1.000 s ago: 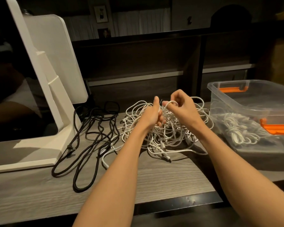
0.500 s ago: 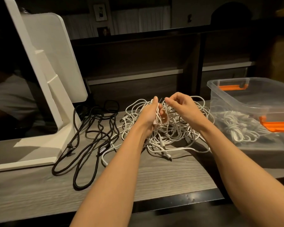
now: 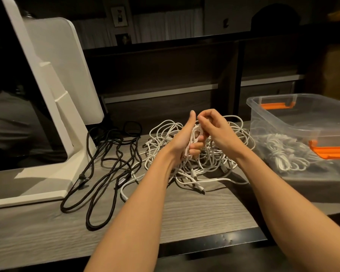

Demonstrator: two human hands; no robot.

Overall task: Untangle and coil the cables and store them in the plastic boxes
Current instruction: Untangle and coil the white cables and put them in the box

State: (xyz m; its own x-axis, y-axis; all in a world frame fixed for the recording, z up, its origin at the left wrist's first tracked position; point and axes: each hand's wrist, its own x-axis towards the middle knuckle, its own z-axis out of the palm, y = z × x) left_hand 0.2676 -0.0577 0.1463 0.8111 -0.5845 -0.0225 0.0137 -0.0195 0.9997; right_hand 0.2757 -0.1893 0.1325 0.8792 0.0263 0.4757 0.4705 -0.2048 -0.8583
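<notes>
A tangled heap of white cables (image 3: 208, 165) lies in the middle of the wooden desk. My left hand (image 3: 185, 140) grips a small bundle of white cable loops above the heap, thumb pointing up. My right hand (image 3: 216, 128) pinches a strand of the same white cable right beside the left thumb. To the left of the heap, black cables (image 3: 106, 163) sprawl in loose loops. At the right stands a clear plastic box (image 3: 283, 107) with orange handles, and coiled white cables (image 3: 283, 154) lie inside it.
A white monitor stand (image 3: 53, 107) with a dark screen rises at the left, its base on the desk (image 3: 185, 218). A dark shelf unit runs along the back. The desk's front edge is near my forearms.
My left hand has closed more of the white loops into its palm and its thumb has straightened upward. My right hand has shifted slightly up and nearer to the left thumb.
</notes>
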